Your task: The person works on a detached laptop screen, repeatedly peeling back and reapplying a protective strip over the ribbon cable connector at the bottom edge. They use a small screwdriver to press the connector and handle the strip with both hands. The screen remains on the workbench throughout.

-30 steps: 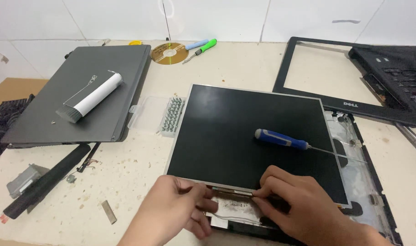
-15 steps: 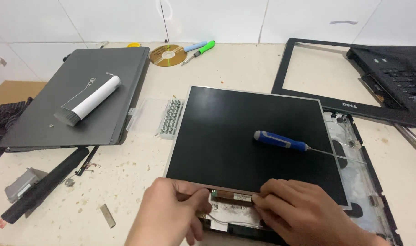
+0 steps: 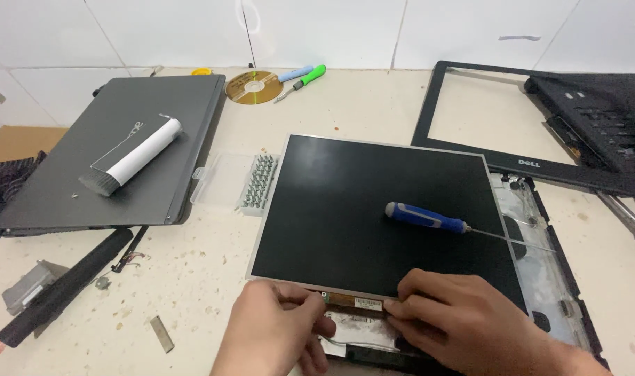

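One bare LCD panel point(image 3: 380, 216) lies flat on its back cover point(image 3: 554, 278) at the counter point(image 3: 359, 104) centre, one blue-handled screwdriver point(image 3: 429, 218) resting on it. The left hand point(image 3: 275, 334) and right hand point(image 3: 463, 324) meet at the panel's near edge, fingers point(image 3: 401, 310) pinched on the narrow circuit strip point(image 3: 359, 302) there; what lies beneath is hidden. One closed grey laptop point(image 3: 122, 153) sits left, one screen bezel point(image 3: 470, 118) right, with open counter between

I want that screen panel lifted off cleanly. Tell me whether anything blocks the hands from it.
Nothing blocks them: left hand and right hand already touch the screen panel at its near edge. A blue-handled screwdriver lies loose on top.
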